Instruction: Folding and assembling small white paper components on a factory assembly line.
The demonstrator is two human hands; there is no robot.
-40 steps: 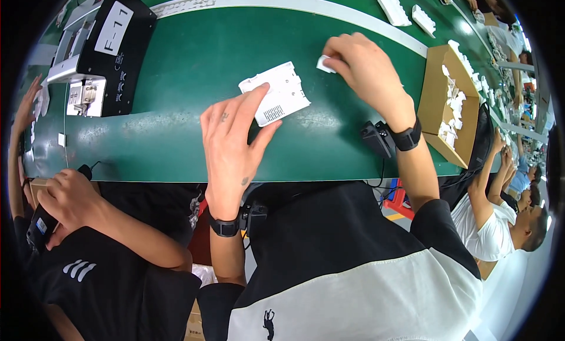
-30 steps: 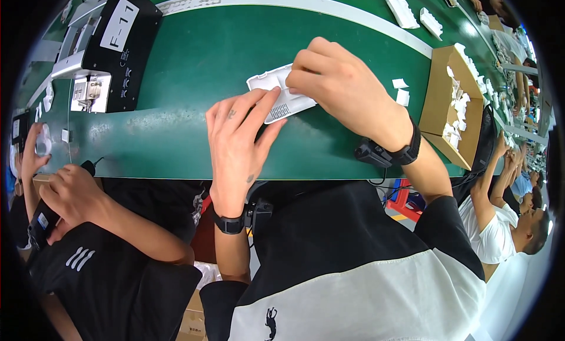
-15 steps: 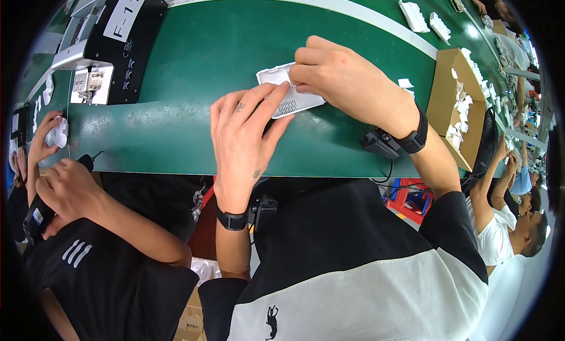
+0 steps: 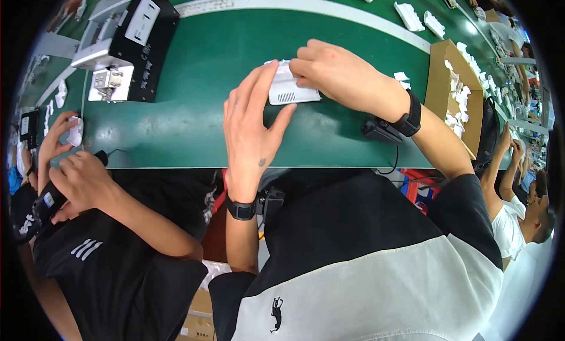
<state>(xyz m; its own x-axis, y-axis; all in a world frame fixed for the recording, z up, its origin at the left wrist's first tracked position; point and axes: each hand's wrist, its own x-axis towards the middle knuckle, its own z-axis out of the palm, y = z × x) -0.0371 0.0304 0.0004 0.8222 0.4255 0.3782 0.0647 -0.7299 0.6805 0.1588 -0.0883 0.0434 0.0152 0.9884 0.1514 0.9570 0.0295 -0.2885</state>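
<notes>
A white plastic cover [image 4: 289, 89] with a row of vent slots lies on the green table, under both hands. My left hand [image 4: 253, 114] spans its left side, with fingertips at the upper left edge and the thumb by the lower edge. Over the cover's upper right part, my right hand [image 4: 329, 70] is closed, its fingers curled and the thumb pressed to the cover. Whatever those curled fingers pinch is hidden from view. Each wrist wears a black strap with a small black device.
An open cardboard box [image 4: 438, 76] of white pieces stands at right, near small white scraps [image 4: 401, 77]. A black-cased machine [image 4: 150, 41] stands at left. White parts [image 4: 409, 17] lie beyond a pale strip [image 4: 306, 4]. At left, a co-worker's hand [image 4: 59, 138] holds a white piece.
The cover has turned to lie more level. My left fingers have shifted from its inner face to its left edge; my right hand stays curled over it. The whole view has shifted slightly.
</notes>
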